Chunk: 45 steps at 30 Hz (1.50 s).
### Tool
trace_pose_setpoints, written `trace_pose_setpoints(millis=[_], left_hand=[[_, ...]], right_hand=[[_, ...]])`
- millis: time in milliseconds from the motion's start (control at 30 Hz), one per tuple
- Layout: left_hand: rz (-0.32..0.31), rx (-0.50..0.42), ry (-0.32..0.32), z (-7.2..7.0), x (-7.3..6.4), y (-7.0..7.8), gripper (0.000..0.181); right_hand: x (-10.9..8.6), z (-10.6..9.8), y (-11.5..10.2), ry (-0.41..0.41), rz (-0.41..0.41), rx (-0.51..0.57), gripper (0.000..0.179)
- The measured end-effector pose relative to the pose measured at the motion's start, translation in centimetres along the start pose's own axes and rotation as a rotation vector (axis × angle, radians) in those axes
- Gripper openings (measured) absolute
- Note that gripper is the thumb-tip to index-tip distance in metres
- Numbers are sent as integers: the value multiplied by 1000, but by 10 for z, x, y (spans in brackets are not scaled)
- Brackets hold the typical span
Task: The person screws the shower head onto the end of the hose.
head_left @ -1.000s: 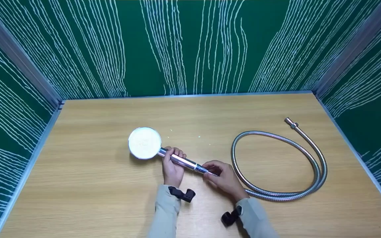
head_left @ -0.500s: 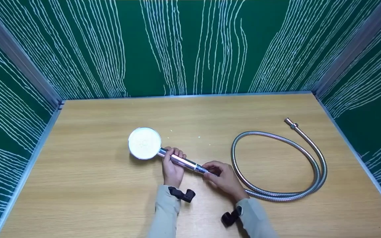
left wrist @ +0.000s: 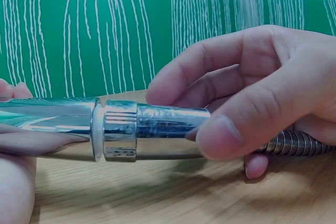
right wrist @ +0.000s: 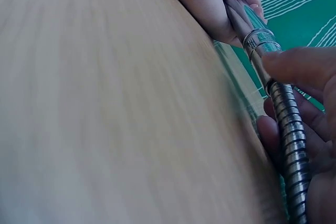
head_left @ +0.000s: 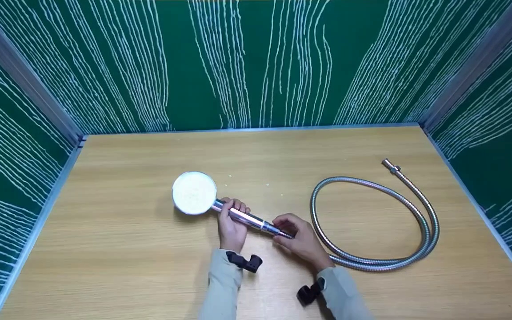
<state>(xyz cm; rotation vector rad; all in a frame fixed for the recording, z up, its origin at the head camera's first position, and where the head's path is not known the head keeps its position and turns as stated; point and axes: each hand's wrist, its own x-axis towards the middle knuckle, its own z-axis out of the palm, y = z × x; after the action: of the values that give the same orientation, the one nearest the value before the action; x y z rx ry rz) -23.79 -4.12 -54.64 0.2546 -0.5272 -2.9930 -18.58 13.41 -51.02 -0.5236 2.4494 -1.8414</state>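
My left hand [head_left: 233,227] grips the chrome handle of a handheld shower head [head_left: 194,193], whose round white face points up at the left. A metal shower hose [head_left: 371,266] meets the handle's lower end at a ribbed chrome connector [left wrist: 121,131]. A pale ring shows at the joint in the left wrist view. My right hand [head_left: 302,240] is curled loosely round the connector and hose end, thumb on the near side, fingers behind. In the right wrist view the thumb [right wrist: 294,67] lies over the connector and the hose passes between thumb and fingers.
The hose loops over the right side of the wooden table [head_left: 105,249], its free end nut [head_left: 391,166] at the back right. Small white bits [head_left: 268,184] lie mid-table. Green panels with white streaks [head_left: 256,62] stand round the back and sides.
The right thumb has shifted slightly down from the connector, so a little more of the hose end shows. The left hand and shower head stay in place.
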Motion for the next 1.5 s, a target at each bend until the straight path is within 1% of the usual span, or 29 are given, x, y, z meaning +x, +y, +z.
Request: trace_pose_setpoints(millis=[167, 367, 600, 767, 933, 1300, 1500], left_hand=[[-1, 1, 3, 0, 0, 0, 19], [-1, -2, 6, 0, 0, 0, 20], [5, 8, -18, -2, 1, 0, 20], [1, 2, -5, -1, 1, 0, 19], [8, 16, 12, 1, 1, -1, 19], [6, 3, 24, 1, 1, 0, 19], [5, 3, 9, 1, 1, 0, 19]], right_hand=[[0, 0, -1, 0, -21, -28, 28], [0, 0, -2, -2, 23, -44, 27], [0, 0, -3, -5, 45, -54, 25], [0, 0, -4, -7, 45, -68, 24], [0, -1, -4, -6, 42, -63, 22], [0, 0, -4, -12, 54, -77, 20], [0, -1, -4, -16, 58, -71, 20]])
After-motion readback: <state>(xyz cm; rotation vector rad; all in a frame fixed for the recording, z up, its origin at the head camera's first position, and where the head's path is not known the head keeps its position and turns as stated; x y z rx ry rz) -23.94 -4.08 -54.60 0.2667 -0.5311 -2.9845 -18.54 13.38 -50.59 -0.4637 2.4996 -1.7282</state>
